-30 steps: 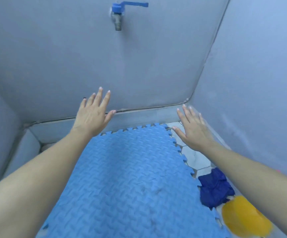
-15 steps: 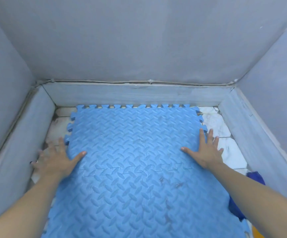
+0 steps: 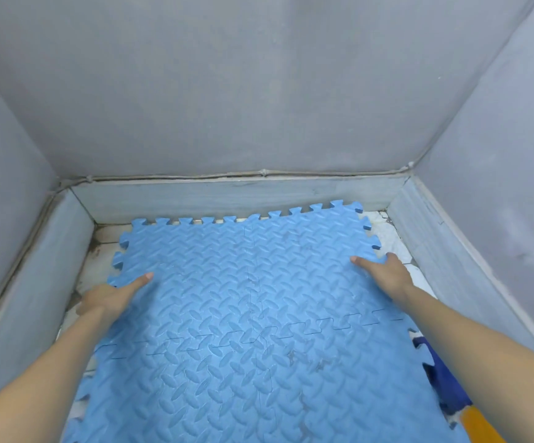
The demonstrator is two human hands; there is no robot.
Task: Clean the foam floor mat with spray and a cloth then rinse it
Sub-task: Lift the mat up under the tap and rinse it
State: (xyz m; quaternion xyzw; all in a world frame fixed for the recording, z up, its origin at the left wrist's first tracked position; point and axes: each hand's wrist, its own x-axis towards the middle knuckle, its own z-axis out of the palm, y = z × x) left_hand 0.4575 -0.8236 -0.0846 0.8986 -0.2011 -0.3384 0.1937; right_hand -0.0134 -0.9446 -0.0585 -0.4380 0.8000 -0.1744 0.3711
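Observation:
A blue foam floor mat (image 3: 252, 302) of interlocked tiles lies on the white tiled floor, with dark smudges near its lower middle. My left hand (image 3: 109, 297) grips the mat's left edge, thumb on top and fingers hidden beneath. My right hand (image 3: 384, 273) grips the right edge the same way. The far right corner of the mat is raised off the floor. A dark blue cloth (image 3: 444, 378) lies at the mat's right edge, partly covered by the mat and my right arm. No spray bottle is in view.
Grey walls and a low grey skirting (image 3: 236, 193) enclose the floor on three sides. White floor tiles (image 3: 390, 241) show along the mat's left and right sides. An orange-yellow object (image 3: 479, 425) sits at the bottom right.
Both hands went from raised in the air to flat on the mat, and now they grip its side edges. The mat's far right corner has lifted. The view tilted down, losing the tap.

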